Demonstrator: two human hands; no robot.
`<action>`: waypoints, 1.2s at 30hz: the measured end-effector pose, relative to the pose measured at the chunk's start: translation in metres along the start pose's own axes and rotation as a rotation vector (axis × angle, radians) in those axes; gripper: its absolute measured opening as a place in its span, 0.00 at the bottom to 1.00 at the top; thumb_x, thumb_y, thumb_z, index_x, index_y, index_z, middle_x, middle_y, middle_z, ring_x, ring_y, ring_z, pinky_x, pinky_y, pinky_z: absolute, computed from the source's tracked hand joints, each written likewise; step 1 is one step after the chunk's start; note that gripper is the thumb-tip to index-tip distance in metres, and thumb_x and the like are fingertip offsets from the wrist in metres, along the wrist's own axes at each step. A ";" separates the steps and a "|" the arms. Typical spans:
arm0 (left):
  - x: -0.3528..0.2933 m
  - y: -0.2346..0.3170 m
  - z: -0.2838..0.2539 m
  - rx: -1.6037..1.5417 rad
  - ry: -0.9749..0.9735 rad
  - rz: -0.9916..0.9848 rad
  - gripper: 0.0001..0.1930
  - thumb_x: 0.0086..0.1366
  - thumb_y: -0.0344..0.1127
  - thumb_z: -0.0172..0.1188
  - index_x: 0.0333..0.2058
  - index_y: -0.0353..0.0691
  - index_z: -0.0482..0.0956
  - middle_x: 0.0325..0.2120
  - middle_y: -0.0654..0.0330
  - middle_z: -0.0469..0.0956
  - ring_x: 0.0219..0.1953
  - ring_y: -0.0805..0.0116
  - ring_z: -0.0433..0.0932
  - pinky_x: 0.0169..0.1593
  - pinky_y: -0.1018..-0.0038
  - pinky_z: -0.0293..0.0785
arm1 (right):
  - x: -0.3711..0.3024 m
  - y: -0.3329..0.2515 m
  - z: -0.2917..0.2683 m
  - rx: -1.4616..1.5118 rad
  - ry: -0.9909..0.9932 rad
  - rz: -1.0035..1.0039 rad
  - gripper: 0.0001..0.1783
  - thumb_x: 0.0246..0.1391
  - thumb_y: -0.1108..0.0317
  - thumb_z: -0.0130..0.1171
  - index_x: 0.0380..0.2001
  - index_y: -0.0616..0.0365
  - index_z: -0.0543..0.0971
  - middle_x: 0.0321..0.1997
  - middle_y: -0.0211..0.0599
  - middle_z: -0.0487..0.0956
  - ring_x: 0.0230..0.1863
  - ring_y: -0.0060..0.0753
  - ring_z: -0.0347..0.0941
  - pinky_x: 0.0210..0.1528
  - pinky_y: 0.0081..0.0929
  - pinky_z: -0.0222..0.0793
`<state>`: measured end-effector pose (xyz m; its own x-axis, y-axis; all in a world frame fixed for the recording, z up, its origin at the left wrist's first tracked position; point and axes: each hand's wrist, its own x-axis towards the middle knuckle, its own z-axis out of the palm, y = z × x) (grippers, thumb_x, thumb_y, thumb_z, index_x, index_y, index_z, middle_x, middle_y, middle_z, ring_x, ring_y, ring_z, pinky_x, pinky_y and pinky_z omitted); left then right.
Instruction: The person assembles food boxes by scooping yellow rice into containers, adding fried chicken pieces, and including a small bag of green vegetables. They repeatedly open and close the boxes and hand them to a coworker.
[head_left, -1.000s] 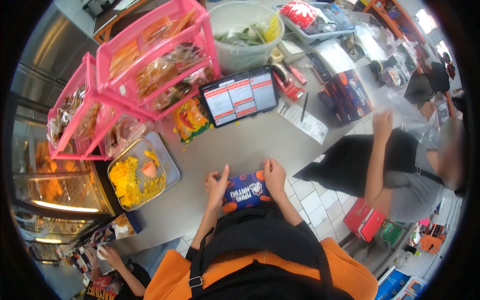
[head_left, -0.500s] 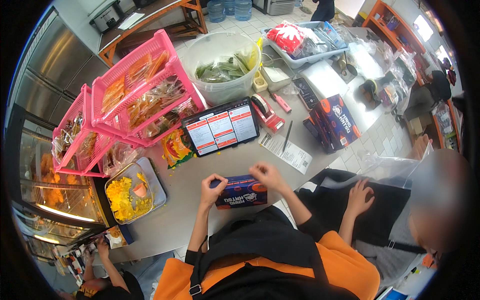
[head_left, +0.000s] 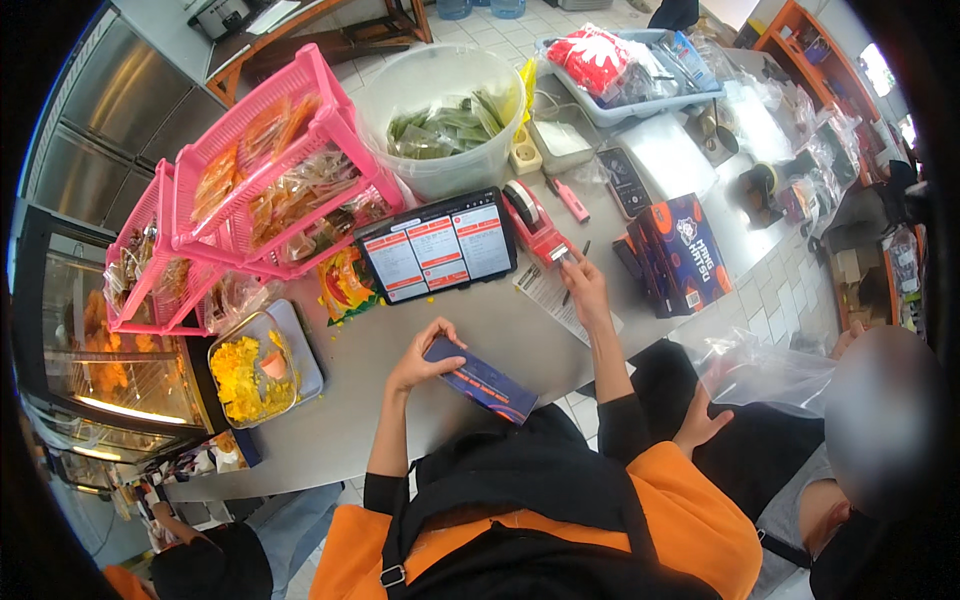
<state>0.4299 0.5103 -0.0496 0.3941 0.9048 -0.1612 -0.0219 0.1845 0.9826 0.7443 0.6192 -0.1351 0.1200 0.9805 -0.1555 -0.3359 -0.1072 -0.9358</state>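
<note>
Left hand: the left hand point(head_left: 420, 362) grips one short end of a flat dark-blue carton point(head_left: 481, 380), thumb under and fingers curled over the top edge — held tilted just above the grey counter point(head_left: 400, 440) so it stays off the surface.
Carton: at 6 o'clock from the tablet point(head_left: 438, 245), nearest the body, its orange-trimmed end pointing toward 4 o'clock.
Right hand: the right hand point(head_left: 583, 283) stretches out to 1 o'clock, fingers loosely extended and grasping nothing, tips at the paper slip point(head_left: 552, 295) beside the red tape dispenser point(head_left: 535, 225).
Blue boxes: a stack of matching boxes point(head_left: 680, 250) stands at 3 o'clock of that hand, within reach.
Far: pink wire racks point(head_left: 250, 190) of snack bags at 10 o'clock — a clear tub point(head_left: 440, 115) at 12.
</note>
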 end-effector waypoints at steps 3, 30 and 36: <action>0.007 -0.001 -0.004 -0.013 -0.063 -0.047 0.18 0.51 0.28 0.69 0.36 0.44 0.67 0.33 0.66 0.69 0.43 0.74 0.74 0.49 0.76 0.69 | -0.004 -0.009 0.005 -0.429 0.154 -0.005 0.10 0.56 0.68 0.60 0.28 0.64 0.75 0.35 0.43 0.80 0.32 0.23 0.77 0.33 0.18 0.72; 0.011 0.084 0.087 -0.683 0.394 -0.314 0.17 0.68 0.46 0.51 0.51 0.50 0.62 0.49 0.53 0.73 0.47 0.66 0.72 0.51 0.67 0.68 | -0.156 -0.142 0.002 0.107 -0.127 0.141 0.44 0.46 0.68 0.64 0.66 0.55 0.56 0.63 0.39 0.64 0.62 0.32 0.62 0.59 0.30 0.63; 0.010 0.110 0.084 -0.488 0.469 0.057 0.21 0.70 0.51 0.43 0.55 0.46 0.62 0.51 0.57 0.69 0.52 0.67 0.66 0.53 0.64 0.63 | -0.112 -0.211 -0.042 0.195 0.357 -0.356 0.35 0.58 0.58 0.53 0.67 0.52 0.57 0.65 0.37 0.63 0.63 0.35 0.62 0.61 0.33 0.64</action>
<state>0.5089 0.5070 0.0646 -0.0576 0.9687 -0.2416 -0.4867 0.1840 0.8540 0.8414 0.5254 0.0665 0.5567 0.8301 0.0308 -0.3794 0.2871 -0.8795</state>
